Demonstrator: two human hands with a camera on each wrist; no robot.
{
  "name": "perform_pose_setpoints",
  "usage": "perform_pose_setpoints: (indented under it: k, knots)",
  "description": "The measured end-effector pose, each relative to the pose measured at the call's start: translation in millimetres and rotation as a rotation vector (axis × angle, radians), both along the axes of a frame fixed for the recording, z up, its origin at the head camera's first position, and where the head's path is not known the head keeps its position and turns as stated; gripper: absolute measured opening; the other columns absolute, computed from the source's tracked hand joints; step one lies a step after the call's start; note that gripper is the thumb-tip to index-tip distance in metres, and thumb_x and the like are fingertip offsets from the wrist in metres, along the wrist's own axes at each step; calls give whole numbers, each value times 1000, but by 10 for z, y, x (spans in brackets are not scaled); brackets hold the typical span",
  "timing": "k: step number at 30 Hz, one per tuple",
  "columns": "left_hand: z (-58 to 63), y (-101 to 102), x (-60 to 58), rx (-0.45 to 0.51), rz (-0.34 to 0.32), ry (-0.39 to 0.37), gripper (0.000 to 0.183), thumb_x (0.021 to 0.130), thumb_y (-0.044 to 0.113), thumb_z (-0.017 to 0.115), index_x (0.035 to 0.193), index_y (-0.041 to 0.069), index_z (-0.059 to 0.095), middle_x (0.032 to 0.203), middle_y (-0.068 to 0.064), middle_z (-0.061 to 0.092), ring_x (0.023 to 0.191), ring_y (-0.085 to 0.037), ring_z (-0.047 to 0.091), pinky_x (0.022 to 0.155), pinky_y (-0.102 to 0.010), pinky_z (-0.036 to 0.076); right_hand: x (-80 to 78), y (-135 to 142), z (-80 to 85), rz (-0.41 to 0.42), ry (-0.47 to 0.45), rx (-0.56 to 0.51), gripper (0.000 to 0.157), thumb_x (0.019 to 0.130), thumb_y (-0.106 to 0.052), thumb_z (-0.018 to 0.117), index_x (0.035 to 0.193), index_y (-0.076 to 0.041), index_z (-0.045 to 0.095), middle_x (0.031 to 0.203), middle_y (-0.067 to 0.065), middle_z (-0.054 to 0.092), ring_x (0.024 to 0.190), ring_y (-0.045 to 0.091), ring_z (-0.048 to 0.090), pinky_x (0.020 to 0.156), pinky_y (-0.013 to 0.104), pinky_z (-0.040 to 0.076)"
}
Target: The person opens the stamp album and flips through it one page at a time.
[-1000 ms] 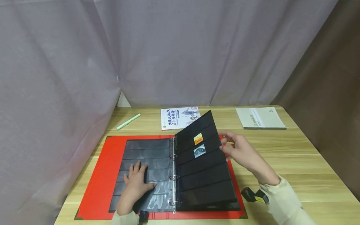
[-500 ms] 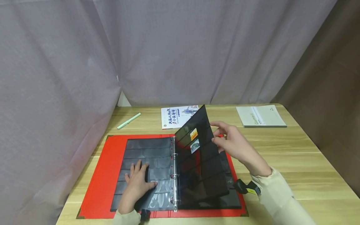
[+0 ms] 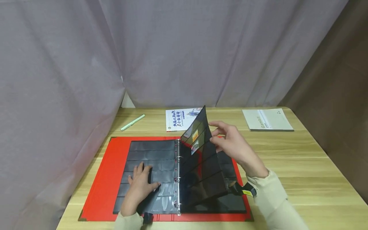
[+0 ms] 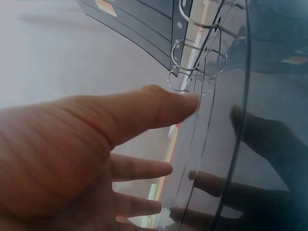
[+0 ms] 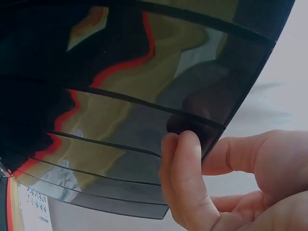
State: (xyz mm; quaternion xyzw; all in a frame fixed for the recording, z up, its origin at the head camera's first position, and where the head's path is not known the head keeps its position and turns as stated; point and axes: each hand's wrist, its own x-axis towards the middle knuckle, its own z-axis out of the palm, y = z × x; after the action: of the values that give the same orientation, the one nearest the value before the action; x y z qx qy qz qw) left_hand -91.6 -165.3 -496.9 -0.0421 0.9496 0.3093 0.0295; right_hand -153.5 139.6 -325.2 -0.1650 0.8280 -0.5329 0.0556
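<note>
A red ring-binder stamp album (image 3: 99, 188) lies spread on the table, with metal rings (image 3: 179, 191) down its middle. My left hand (image 3: 138, 188) rests with spread fingers on the left black pocket page (image 3: 152, 155). To the right of the rings, a black pocket page (image 3: 205, 174) stands raised and slightly bent. My right hand (image 3: 231, 143) pinches its outer edge between thumb and fingers, as the right wrist view confirms. An orange-yellow stamp (image 3: 195, 135) and a greyish stamp (image 3: 195, 147) sit in the raised page's pockets. More black pages (image 3: 230, 203) lie flat beneath it.
Behind the album lies a white booklet (image 3: 178, 119), partly covered by the raised page. A pale green pen (image 3: 133, 122) is at the back left, a grey-green notebook (image 3: 267, 119) at the back right. Grey curtain (image 3: 172, 54) hangs behind the wooden table (image 3: 290, 166).
My right hand has moved left, lifting the page from a low slant to a steeper one. The stamps have shifted left with it. My left hand has stayed nearly still.
</note>
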Motion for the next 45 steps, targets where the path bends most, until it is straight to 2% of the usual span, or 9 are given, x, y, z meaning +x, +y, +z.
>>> perform_pose_setpoints:
  k: [5, 11, 18, 21, 25, 30, 37, 41, 45]
  knots:
    - [83, -10, 40, 32, -3, 37, 64, 87, 22, 79, 139, -4, 53, 156, -36, 27, 142, -58, 23, 102, -82, 17, -22, -95, 13, 4, -1, -30, 54, 90, 7, 58, 143, 8, 47, 98, 18, 63, 66, 17, 58, 58, 30, 56]
    - [216, 31, 76, 65, -19, 115, 61, 89, 22, 76, 140, -2, 53, 158, -32, 27, 141, -54, 29, 104, -78, 22, -42, -220, 18, 16, -45, -91, 55, 90, 9, 57, 144, 7, 46, 96, 16, 60, 63, 13, 56, 56, 30, 56]
    - [462, 122, 140, 139, -71, 233, 58, 96, 28, 70, 145, 3, 50, 160, -24, 27, 140, -50, 35, 101, -75, 34, -72, -328, 26, 28, -29, -84, 55, 89, 9, 56, 143, 8, 48, 94, 16, 61, 61, 13, 54, 55, 30, 56]
    - [578, 192, 195, 205, -108, 283, 58, 99, 31, 67, 148, 9, 47, 161, -18, 29, 140, -45, 38, 100, -72, 37, -81, -381, 31, 38, -23, -78, 54, 88, 9, 56, 142, 8, 48, 94, 17, 61, 62, 14, 53, 55, 30, 56]
    - [729, 294, 259, 271, -191, 410, 55, 100, 34, 64, 150, 16, 47, 160, -11, 33, 137, -40, 45, 98, -71, 41, -85, -472, 53, 66, -13, -79, 54, 89, 9, 56, 142, 8, 47, 94, 18, 62, 61, 16, 56, 55, 32, 56]
    - [948, 421, 334, 337, -318, 543, 53, 100, 25, 63, 150, 21, 47, 159, -3, 36, 136, -31, 47, 99, -67, 42, -72, -583, 84, 93, -18, -92, 55, 88, 7, 55, 142, 8, 47, 93, 19, 64, 60, 17, 62, 55, 33, 58]
    - [1150, 591, 431, 397, -429, 523, 56, 99, 22, 63, 151, 24, 46, 161, 2, 31, 137, -23, 44, 98, -61, 46, -91, -698, 70, 104, -39, -75, 53, 90, 6, 56, 143, 5, 47, 97, 20, 63, 58, 22, 66, 57, 36, 59]
    - [1174, 634, 463, 377, -455, 537, 57, 97, 23, 64, 151, 28, 45, 163, 2, 28, 139, -25, 42, 96, -60, 48, -94, -753, 52, 109, -58, -65, 54, 91, 5, 57, 143, 4, 47, 99, 19, 62, 59, 24, 67, 59, 36, 59]
    - [1153, 642, 475, 368, -443, 540, 57, 97, 24, 64, 150, 31, 46, 163, 3, 26, 139, -25, 42, 95, -59, 49, -80, -787, 35, 121, -77, -73, 53, 92, 3, 57, 144, 3, 46, 99, 18, 63, 61, 25, 68, 60, 36, 60]
